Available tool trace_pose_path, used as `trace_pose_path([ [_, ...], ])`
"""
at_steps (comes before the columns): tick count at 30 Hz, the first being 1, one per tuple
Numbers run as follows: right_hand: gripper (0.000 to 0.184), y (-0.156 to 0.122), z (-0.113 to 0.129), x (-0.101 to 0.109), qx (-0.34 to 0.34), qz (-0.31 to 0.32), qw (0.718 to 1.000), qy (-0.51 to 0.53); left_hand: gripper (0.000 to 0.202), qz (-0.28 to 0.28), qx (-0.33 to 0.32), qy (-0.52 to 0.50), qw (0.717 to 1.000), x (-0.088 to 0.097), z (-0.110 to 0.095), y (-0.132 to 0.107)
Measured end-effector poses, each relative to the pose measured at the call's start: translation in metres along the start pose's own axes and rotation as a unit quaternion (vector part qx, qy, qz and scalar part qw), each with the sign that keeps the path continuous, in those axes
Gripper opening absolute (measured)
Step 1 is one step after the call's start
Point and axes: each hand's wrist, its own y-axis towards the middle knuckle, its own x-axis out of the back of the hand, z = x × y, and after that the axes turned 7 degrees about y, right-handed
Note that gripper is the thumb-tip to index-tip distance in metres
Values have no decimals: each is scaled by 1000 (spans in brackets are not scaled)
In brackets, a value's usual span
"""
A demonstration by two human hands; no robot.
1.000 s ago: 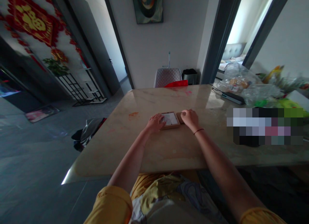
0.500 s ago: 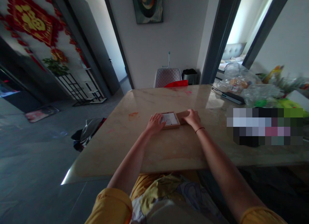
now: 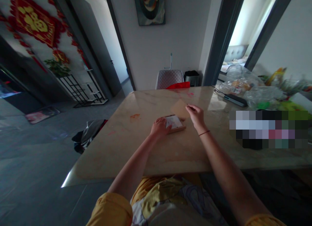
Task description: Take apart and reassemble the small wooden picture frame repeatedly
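From where I stand, the thin brown board (image 3: 179, 108) could slip or flick back onto the frame (image 3: 179, 129), since the right hand (image 3: 197, 117) seems to pinch it by just one edge. The frame lies on the counter (image 3: 126, 148), and it might skid if the left hand (image 3: 159, 126) lets up; that hand's grip covers the left end, though I can't tell whether it clamps. Half a second ago the board lay low, right beside the frame; now it's lifted and tilted, and the frame sits slightly askew.
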Motion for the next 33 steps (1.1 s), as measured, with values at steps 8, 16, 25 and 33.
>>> trace_pose_path([
  [8,27,-29,13,-21,142,196,969,-46,39,-16,26,-6,1000,3,-3,2],
  [16,24,-23,1,-16,103,264,954,-98,58,9,43,-10,999,-2,10,3],
  [25,27,-19,-20,-16,101,284,938,-169,60,40,103,-23,994,-1,10,3],
  [33,25,-20,-10,-14,136,233,933,-238,52,20,114,-45,992,-7,12,4],
])
